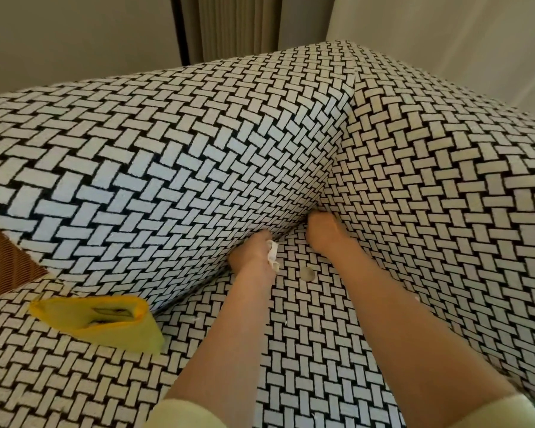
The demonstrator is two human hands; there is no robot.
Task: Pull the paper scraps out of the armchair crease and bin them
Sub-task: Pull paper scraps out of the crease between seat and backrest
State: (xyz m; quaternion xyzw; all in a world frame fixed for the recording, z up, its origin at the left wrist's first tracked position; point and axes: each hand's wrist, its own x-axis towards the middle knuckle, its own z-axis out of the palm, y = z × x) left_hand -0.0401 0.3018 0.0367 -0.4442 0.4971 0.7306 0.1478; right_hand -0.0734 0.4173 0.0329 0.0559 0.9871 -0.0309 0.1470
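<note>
The armchair (167, 156) is covered in a black-and-white basket-weave fabric. Its crease (297, 222) runs where the back cushion meets the seat. My left hand (252, 254) is at that crease and grips a crumpled white paper scrap (272, 254). My right hand (323, 234) is pushed into the corner of the crease, fingers buried between the cushions and hidden. Whether it holds anything cannot be seen. A small round grey disc (308, 273) lies on the seat between my forearms.
A yellow paper bag (105, 322) lies open on the seat at the left. A brown ribbed surface (3, 261) shows at the far left edge. Curtains (235, 23) and pale walls stand behind the chair. Tiny white crumbs (195, 318) dot the seat.
</note>
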